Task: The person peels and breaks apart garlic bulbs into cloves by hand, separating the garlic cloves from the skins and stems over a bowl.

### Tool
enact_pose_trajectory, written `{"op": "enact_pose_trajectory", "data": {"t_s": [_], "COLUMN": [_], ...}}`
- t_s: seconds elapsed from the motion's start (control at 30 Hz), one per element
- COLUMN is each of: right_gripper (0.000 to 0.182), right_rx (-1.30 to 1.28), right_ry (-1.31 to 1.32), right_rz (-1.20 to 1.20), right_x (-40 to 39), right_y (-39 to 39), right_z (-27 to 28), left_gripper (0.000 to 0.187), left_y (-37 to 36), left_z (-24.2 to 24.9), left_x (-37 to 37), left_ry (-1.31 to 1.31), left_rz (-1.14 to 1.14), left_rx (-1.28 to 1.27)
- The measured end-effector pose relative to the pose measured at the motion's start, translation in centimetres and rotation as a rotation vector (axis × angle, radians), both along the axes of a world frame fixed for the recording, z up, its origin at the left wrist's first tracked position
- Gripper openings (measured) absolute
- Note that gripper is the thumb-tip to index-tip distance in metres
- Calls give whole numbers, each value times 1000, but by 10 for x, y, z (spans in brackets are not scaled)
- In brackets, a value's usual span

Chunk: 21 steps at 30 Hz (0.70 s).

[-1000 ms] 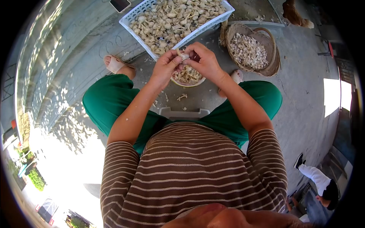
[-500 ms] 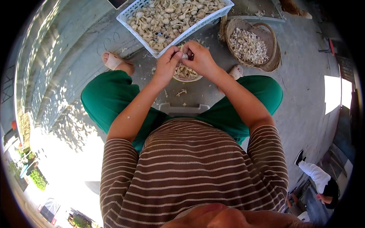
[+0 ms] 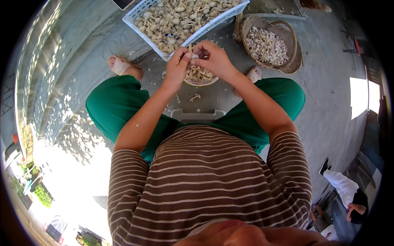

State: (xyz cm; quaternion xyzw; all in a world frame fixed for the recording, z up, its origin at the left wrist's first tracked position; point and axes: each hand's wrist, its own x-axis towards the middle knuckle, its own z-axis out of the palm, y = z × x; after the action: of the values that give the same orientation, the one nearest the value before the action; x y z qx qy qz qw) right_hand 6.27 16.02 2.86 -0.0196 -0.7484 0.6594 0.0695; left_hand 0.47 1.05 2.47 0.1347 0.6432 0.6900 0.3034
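Observation:
A pale garlic bulb (image 3: 195, 56) is pinched between my two hands, with a bit of yellowish stem showing above it. My left hand (image 3: 177, 67) has its thumb and fingers closed on the left side of the bulb. From the other side, my right hand (image 3: 216, 60) grips the bulb with thumb and bent fingertips. Just below the hands, a round bowl (image 3: 201, 85) holds dry stems and peelings (image 3: 200, 74); the hands hide its upper part. Beyond the hands stands a light plastic crate (image 3: 141, 36) heaped with garlic bulbs (image 3: 172, 21).
To the right of the crate, a wicker basket (image 3: 294, 59) with a handle holds loose garlic cloves (image 3: 267, 46). Scraps of peel (image 3: 195, 97) lie on the concrete floor. My green-trousered knees flank the bowl. Another person (image 3: 347, 190) is at the lower right.
My hands have shifted slightly left and turned the garlic bulb, so more of it and its stem now show. The fingers of my right hand have moved over the bulb.

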Motion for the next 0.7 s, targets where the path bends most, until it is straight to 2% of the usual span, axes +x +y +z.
{"op": "enact_pose_trajectory", "data": {"t_s": [0.03,0.1,0.2,0.33,0.4,0.43,0.5,0.7], "right_gripper": [18,18,22,23,23,23,21,16], "right_rx": [1,-442,-489,-471,-365,-366,-407,-330], "right_ry": [2,-150,-213,-221,-287,-287,-349,-368], "right_rz": [-2,86,87,92,66,65,125,83], "right_x": [0,1,3,4,3,3,3,4], "right_y": [4,11,16,16,15,14,12,2], "right_z": [2,7,3,4,9,11,13,8], "left_gripper": [14,14,15,20,22,22,24,23], "left_y": [-1,-3,-2,-5,-7,-7,-7,-3], "left_z": [1,4,8,5,8,10,15,21], "left_x": [-2,-6,-5,-5,-5,-5,-5,-2], "left_ry": [2,1,86,151,390,390,752,871], "left_rz": [-2,-40,-40,-113,-137,-138,-147,-153], "left_rx": [1,81,76,14,-170,-170,-273,-310]}}
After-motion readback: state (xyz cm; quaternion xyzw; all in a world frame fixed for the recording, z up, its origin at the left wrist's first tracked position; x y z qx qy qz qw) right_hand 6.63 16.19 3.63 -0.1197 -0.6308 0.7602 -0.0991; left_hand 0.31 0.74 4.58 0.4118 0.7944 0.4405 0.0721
